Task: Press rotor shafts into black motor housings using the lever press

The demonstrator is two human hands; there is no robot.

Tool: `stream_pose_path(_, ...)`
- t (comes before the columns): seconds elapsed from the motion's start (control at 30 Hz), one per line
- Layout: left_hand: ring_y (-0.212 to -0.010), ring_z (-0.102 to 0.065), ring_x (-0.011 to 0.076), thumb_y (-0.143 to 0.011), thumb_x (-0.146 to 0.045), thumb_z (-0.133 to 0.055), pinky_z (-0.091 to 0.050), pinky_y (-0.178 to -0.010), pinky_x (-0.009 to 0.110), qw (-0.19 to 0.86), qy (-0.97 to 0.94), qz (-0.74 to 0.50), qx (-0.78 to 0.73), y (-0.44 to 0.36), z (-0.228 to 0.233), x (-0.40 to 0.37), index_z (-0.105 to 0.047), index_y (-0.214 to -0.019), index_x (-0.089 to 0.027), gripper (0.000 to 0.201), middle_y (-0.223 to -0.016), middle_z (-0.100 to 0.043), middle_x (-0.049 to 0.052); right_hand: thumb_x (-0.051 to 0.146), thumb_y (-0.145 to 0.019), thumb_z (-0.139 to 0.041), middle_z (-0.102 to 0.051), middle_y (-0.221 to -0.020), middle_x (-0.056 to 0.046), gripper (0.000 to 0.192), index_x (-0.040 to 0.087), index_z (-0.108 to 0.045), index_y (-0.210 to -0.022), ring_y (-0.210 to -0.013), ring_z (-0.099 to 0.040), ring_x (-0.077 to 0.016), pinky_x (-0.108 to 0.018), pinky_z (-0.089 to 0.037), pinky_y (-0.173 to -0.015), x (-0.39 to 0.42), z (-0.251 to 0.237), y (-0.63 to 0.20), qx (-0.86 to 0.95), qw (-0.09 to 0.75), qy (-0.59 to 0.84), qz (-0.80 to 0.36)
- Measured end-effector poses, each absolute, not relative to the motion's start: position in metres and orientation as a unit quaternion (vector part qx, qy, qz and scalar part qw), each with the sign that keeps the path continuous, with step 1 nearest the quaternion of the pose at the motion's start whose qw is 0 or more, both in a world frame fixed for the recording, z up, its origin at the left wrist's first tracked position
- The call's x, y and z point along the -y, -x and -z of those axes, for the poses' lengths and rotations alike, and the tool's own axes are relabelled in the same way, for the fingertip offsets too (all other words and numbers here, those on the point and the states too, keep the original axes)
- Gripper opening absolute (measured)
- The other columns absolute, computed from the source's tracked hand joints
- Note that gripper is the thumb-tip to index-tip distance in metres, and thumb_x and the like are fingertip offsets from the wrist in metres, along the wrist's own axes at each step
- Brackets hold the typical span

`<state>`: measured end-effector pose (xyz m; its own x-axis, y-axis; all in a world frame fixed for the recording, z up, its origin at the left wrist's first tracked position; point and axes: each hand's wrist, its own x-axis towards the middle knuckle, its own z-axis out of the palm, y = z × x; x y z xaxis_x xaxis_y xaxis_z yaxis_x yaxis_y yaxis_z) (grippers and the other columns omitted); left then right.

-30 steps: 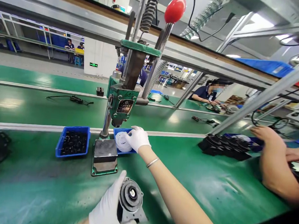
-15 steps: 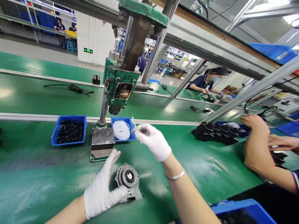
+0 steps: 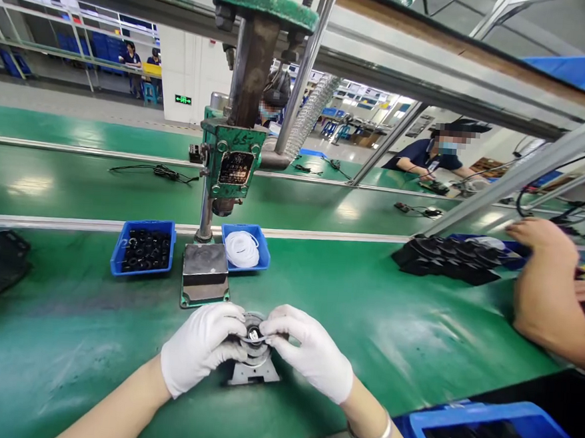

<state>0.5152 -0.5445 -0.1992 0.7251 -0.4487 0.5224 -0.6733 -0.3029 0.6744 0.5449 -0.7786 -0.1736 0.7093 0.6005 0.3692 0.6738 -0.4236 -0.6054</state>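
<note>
Low in the centre of the frame, the gloved left hand point(image 3: 202, 345) and right hand point(image 3: 310, 351) both close their fingers on a grey motor part point(image 3: 254, 356) resting on the green bench point(image 3: 389, 332), just below the press base point(image 3: 204, 281).

Both gloved hands close together, left hand point(image 3: 202, 345) and right hand point(image 3: 310, 351), fingers curled inward, forearms bare

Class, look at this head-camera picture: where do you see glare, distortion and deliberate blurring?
Head view: overhead lights glare pale on the green belt; wide-angle distortion bends the frame rails; co-workers' faces are blurred; the gloved hands and grey motor part stay sharp.
</note>
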Motion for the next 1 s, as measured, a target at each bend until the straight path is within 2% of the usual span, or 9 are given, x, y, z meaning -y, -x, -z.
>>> stream_pose_path(0.13,-0.093,-0.061,0.0177,-0.095,-0.036,-0.056,-0.05,-0.082,0.03,0.474,-0.795,-0.1,0.364,-0.518,0.201,0.544,-0.06,-0.088,-0.02,0.018,-0.095,-0.063,0.004,0.012,-0.087,-0.058,-0.067,-0.087,-0.002,0.016,0.024,-0.067,-0.092,-0.08,-0.063,-0.0155,-0.029,-0.052,-0.074,0.78,0.174,-0.538,0.371,0.404,0.835,0.034)
stream_pose_path(0.23,-0.095,-0.061,0.0174,-0.094,-0.034,-0.057,-0.05,-0.085,0.03,0.472,-0.802,-0.072,0.359,-0.518,0.202,0.542,-0.061,-0.089,-0.02,0.015,-0.099,-0.064,0.004,0.01,-0.082,-0.059,-0.065,-0.093,-0.002,0.019,0.023,-0.062,-0.096,-0.082,-0.062,-0.0156,-0.029,-0.052,-0.076,0.78,0.176,-0.527,0.334,0.409,0.849,0.022)
stream_pose_path(0.4,-0.099,-0.063,0.0159,-0.093,-0.036,-0.057,-0.05,-0.087,0.027,0.473,-0.813,-0.049,0.336,-0.514,0.201,0.539,-0.062,-0.092,-0.021,0.016,-0.105,-0.064,0.003,0.017,-0.062,-0.081,-0.059,-0.11,-0.007,0.063,0.023,-0.048,-0.115,-0.102,-0.059,-0.0238,-0.037,-0.049,-0.088,0.781,0.189,-0.51,0.333,0.367,0.866,0.069)
stream_pose_path(0.53,-0.098,-0.063,0.0153,-0.092,-0.037,-0.059,-0.051,-0.086,0.025,0.481,-0.814,-0.045,0.323,-0.515,0.201,0.541,-0.063,-0.088,-0.02,0.017,-0.102,-0.063,0.003,0.04,-0.059,-0.089,-0.056,-0.112,-0.01,0.075,0.022,-0.044,-0.116,-0.101,-0.058,-0.026,-0.038,-0.049,-0.087,0.783,0.194,-0.511,0.36,0.314,0.873,0.096)
stream_pose_path(0.6,-0.098,-0.063,0.0153,-0.091,-0.033,-0.062,-0.051,-0.084,0.024,0.475,-0.819,-0.039,0.318,-0.517,0.199,0.541,-0.064,-0.084,-0.02,0.015,-0.1,-0.062,0.002,0.054,-0.061,-0.086,-0.057,-0.106,-0.008,0.072,0.021,-0.046,-0.112,-0.093,-0.059,-0.0238,-0.035,-0.049,-0.081,0.783,0.195,-0.511,0.37,0.306,0.871,0.103)
stream_pose_path(0.67,-0.097,-0.063,0.0153,-0.088,-0.028,-0.066,-0.05,-0.084,0.024,0.458,-0.832,-0.023,0.314,-0.517,0.195,0.54,-0.064,-0.083,-0.02,0.01,-0.1,-0.061,0.001,0.064,-0.068,-0.076,-0.058,-0.094,-0.005,0.062,0.02,-0.048,-0.102,-0.081,-0.057,-0.0197,-0.031,-0.047,-0.072,0.782,0.195,-0.509,0.374,0.303,0.869,0.113)
stream_pose_path(0.73,-0.098,-0.062,0.0156,-0.085,-0.023,-0.071,-0.049,-0.085,0.025,0.431,-0.844,-0.008,0.319,-0.516,0.193,0.538,-0.064,-0.084,-0.02,0.007,-0.103,-0.061,0.001,0.061,-0.08,-0.066,-0.057,-0.085,-0.003,0.047,0.02,-0.049,-0.093,-0.073,-0.052,-0.0167,-0.028,-0.042,-0.065,0.781,0.195,-0.505,0.388,0.285,0.867,0.126)
stream_pose_path(0.83,-0.104,-0.06,0.0177,-0.083,-0.022,-0.072,-0.048,-0.088,0.027,0.391,-0.856,-0.001,0.338,-0.513,0.191,0.534,-0.064,-0.084,-0.02,0.008,-0.111,-0.058,0.002,0.051,-0.091,-0.057,-0.057,-0.081,-0.003,0.032,0.019,-0.053,-0.091,-0.071,-0.048,-0.0163,-0.028,-0.037,-0.065,0.779,0.196,-0.499,0.416,0.248,0.861,0.154)
stream_pose_path(1.0,-0.107,-0.058,0.0212,-0.089,-0.028,-0.065,-0.047,-0.087,0.03,0.337,-0.863,-0.003,0.376,-0.511,0.19,0.53,-0.065,-0.087,-0.022,0.006,-0.114,-0.056,0.003,0.049,-0.093,-0.052,-0.057,-0.079,-0.004,0.032,0.018,-0.056,-0.086,-0.072,-0.047,-0.0176,-0.03,-0.033,-0.066,0.778,0.197,-0.494,0.423,0.219,0.861,0.178)
